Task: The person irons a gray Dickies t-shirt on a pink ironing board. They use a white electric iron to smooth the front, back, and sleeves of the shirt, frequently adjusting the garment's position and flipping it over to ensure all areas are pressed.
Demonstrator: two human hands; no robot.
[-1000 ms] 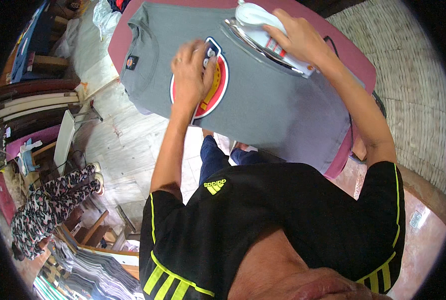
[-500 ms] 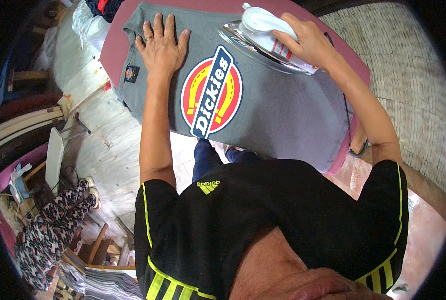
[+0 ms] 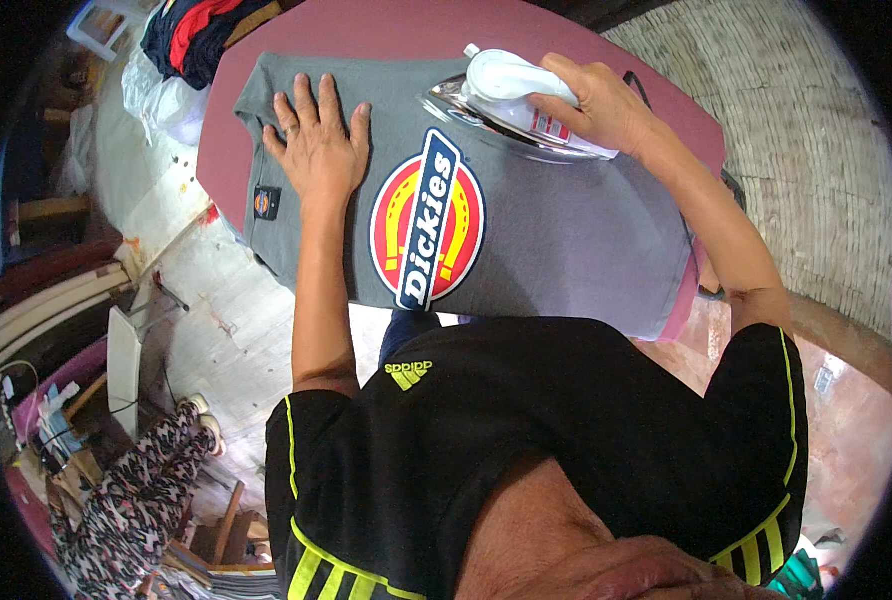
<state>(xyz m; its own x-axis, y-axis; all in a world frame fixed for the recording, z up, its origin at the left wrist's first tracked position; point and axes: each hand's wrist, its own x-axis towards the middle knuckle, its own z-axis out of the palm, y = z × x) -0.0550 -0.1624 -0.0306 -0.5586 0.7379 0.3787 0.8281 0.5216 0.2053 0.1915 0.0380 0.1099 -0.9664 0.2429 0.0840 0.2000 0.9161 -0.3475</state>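
A grey T-shirt (image 3: pixel 556 240) lies spread on a maroon ironing board (image 3: pixel 386 30), with a large red, yellow and dark blue printed emblem (image 3: pixel 427 225) near its middle. My left hand (image 3: pixel 318 145) rests flat on the shirt's left part, fingers spread, beside a small dark label (image 3: pixel 266 202). My right hand (image 3: pixel 596 105) is wrapped round the handle of a white and silver clothes iron (image 3: pixel 511 90). The iron lies on the shirt just above and right of the emblem, its tip pointing left. Its underside is hidden.
Dark and red folded clothes (image 3: pixel 201 35) and a white plastic bag (image 3: pixel 161 100) sit beyond the board's left end. At the lower left, a person in patterned trousers (image 3: pixel 146 490) is near a white folding panel (image 3: pixel 124 370). A woven mat (image 3: pixel 796 170) covers the right side.
The iron and my right hand shift slightly left over the shirt. My left hand stays flat on the fabric. The view tilts a little, showing more of the board's far side.
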